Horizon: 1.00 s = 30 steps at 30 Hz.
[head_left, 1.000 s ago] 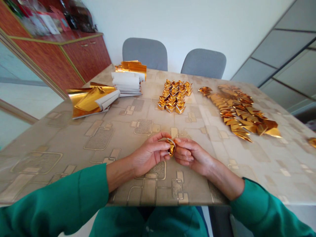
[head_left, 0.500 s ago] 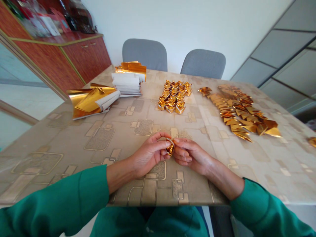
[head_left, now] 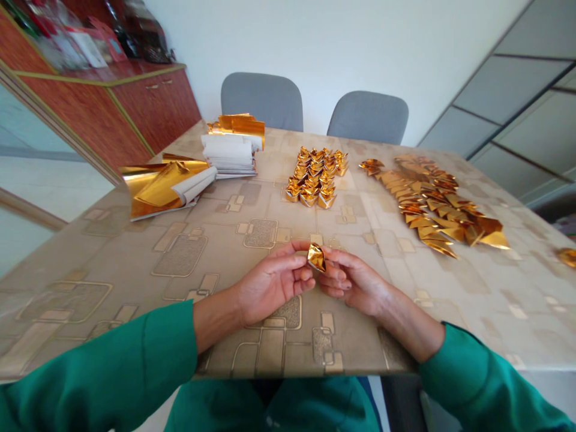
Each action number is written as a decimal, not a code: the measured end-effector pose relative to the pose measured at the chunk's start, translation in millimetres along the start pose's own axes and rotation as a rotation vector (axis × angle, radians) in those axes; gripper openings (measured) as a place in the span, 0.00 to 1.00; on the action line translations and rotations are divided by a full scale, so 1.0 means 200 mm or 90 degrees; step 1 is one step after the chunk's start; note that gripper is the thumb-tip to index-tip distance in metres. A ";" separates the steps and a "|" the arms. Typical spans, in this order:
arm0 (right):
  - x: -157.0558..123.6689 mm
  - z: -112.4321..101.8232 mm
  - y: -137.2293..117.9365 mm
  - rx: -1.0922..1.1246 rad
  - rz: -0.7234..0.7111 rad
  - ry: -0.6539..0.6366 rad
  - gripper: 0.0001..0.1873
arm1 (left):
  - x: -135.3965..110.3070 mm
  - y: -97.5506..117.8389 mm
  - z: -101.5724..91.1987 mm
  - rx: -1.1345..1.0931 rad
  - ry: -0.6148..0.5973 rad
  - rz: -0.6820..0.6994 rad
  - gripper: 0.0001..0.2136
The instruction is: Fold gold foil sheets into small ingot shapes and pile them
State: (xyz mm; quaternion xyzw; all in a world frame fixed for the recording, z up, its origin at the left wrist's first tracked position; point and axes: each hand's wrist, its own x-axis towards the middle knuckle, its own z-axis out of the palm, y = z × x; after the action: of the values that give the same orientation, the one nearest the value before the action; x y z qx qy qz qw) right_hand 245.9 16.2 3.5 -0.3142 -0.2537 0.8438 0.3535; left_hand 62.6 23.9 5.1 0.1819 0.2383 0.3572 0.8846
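Your left hand (head_left: 272,287) and right hand (head_left: 355,283) are together just above the near edge of the table (head_left: 135,264), both half curled, with the fingers turned in toward each other. Between them, a small foil ingot (head_left: 316,258) is pinched at its sides by your left fingertips (head_left: 302,259) and right fingertips (head_left: 330,255), held just off the table, its gold side facing you. Your forearms rest toward the near edge, with your green left sleeve (head_left: 103,360) and right sleeve (head_left: 468,378) pushed back from the wrists. Farther toward the middle of the table, a cluster of finished ingots (head_left: 312,180) sits straight ahead of your hands, well apart from them. To its right, a long overlapping row of folded gold pieces (head_left: 432,204) runs toward the right edge, and a lone gold piece (head_left: 567,258) lies at that edge. On the left side, loose gold sheets (head_left: 164,186) lie curled near a stack of white-backed paper (head_left: 229,155), which is topped with more gold. Past the far edge stand two gray chairs (head_left: 261,102) and, to the left, a red wooden cabinet (head_left: 157,108).
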 end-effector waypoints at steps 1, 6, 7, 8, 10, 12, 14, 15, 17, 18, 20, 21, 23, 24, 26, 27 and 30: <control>0.00 0.00 0.00 0.003 0.000 0.000 0.22 | 0.00 0.00 0.00 -0.002 -0.006 -0.003 0.10; -0.01 0.01 0.00 0.019 -0.001 -0.017 0.20 | 0.00 -0.01 -0.01 -0.006 -0.014 -0.009 0.10; -0.01 0.01 0.00 0.020 -0.002 -0.020 0.19 | 0.00 -0.01 -0.01 -0.006 -0.016 -0.007 0.10; -0.01 0.01 0.00 0.021 -0.004 -0.023 0.18 | 0.00 -0.01 -0.01 -0.006 -0.018 -0.006 0.10; -0.02 0.01 0.00 0.017 -0.009 -0.029 0.18 | 0.00 -0.02 -0.01 -0.007 -0.025 -0.005 0.10; -0.01 0.01 0.00 0.000 -0.019 -0.036 0.17 | -0.01 -0.02 0.00 0.006 -0.023 -0.006 0.10; -0.01 0.01 0.01 -0.031 -0.031 -0.033 0.16 | -0.01 -0.03 0.01 0.045 -0.002 -0.002 0.12; -0.01 0.01 0.02 -0.049 -0.037 -0.028 0.15 | -0.01 -0.03 0.01 0.070 0.014 0.001 0.13; -0.01 0.02 0.03 -0.083 -0.049 -0.015 0.14 | -0.02 -0.03 0.02 0.119 0.050 0.010 0.14; 0.00 0.03 0.03 -0.097 -0.054 -0.010 0.14 | -0.02 -0.03 0.02 0.139 0.064 0.013 0.15; 0.00 0.04 0.04 -0.112 -0.061 -0.001 0.15 | -0.02 -0.03 0.03 0.161 0.080 0.014 0.15; 0.00 0.04 0.04 -0.113 -0.062 0.002 0.14 | -0.02 -0.03 0.02 0.162 0.082 0.014 0.15; 0.00 0.03 0.03 -0.105 -0.058 0.001 0.14 | -0.02 -0.02 0.02 0.140 0.068 0.010 0.14; 0.00 0.03 0.02 -0.096 -0.052 -0.001 0.14 | -0.02 -0.02 0.02 0.124 0.055 0.005 0.13; 0.01 0.00 0.00 -0.073 -0.038 -0.011 0.16 | -0.02 0.00 0.02 0.109 0.024 0.000 0.12; 0.01 -0.01 -0.01 -0.060 -0.029 -0.017 0.16 | -0.02 0.01 0.02 0.119 0.010 0.003 0.13; 0.01 -0.05 -0.04 -0.037 -0.003 -0.033 0.17 | -0.03 0.02 0.04 0.177 -0.012 0.032 0.19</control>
State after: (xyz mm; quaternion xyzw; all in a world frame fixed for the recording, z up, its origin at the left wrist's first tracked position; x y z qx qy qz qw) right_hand 254.5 24.6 1.4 -0.3014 -0.2882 0.8430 0.3396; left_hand 59.8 20.9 15.3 0.3120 0.2726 0.3409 0.8439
